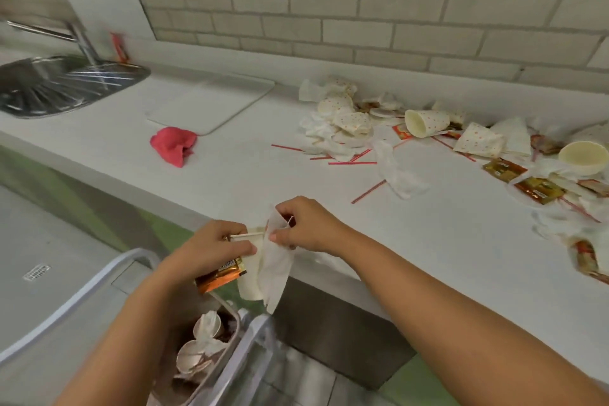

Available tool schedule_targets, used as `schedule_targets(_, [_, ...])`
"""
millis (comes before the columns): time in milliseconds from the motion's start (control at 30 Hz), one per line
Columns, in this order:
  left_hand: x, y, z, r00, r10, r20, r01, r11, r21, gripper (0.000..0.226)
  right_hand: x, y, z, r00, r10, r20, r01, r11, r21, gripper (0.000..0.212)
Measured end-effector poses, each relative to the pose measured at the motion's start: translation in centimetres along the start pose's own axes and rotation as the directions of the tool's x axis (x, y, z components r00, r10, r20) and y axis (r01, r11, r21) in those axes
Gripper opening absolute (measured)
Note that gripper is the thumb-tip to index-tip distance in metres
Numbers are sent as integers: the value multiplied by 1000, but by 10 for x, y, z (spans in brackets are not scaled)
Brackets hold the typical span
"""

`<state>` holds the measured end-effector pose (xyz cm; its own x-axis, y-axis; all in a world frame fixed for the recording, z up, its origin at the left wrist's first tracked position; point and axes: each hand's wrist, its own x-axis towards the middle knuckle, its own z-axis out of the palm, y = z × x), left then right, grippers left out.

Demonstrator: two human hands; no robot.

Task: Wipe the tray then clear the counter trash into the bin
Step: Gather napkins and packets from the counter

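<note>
White surface [237, 181] is running below a brick wall [362, 10], carrying the tray [214, 102] at back left, a pink cloth [173, 145] bunched at its near corner, and a litter [425, 122] of cups, napkins, straws and packets spreading right. At the front edge, above the bin [211, 353], the left hand [211, 249] is gripping a paper cup [249, 283] and an orange packet [220, 277]; the right hand [308, 227] is pinching a napkin [277, 269] beside them.

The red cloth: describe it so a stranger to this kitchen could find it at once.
Start at the metal sink at the left end of the white counter. Right of it lies a white tray; the red cloth sits crumpled at its near edge. Unlike the thin red straws further right, it is soft and bunched.
</note>
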<state>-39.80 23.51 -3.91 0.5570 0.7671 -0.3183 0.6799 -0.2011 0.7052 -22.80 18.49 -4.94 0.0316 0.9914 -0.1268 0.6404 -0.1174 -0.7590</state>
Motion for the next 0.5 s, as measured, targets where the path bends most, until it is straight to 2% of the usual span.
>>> schedule_targets(100, [-5,-46,-12,995,-97,-25,98,994,44,12,20,-11,44,997,-7,80,6,1000,12,19])
schedule_targets(167, [-6,-83,-17,978,-187,-95,195,977,85,16,31,-17,71,992,-9,125,10,1000,-8,20])
schedule_targets(267, [-6,-140,-16,940,-293,-173,308,949,63,26,45,-21,111,985,-16,170,24,999,-45,19])
schedule_targets(367, [-4,-182,-9,890,-403,-215,420,907,37,21,57,-20,146,985,-8,170,18,998,-61,20])
schedule_targets(433, [-3,-202,-3,864,-457,-210,476,879,44,20,62,-19,164,982,-3,189,18,997,-76,25])
schedule_targets(500, [-2,-220,3,846,-489,-211,511,857,62,31,64,-17,177,965,9,263,19,995,-102,40])
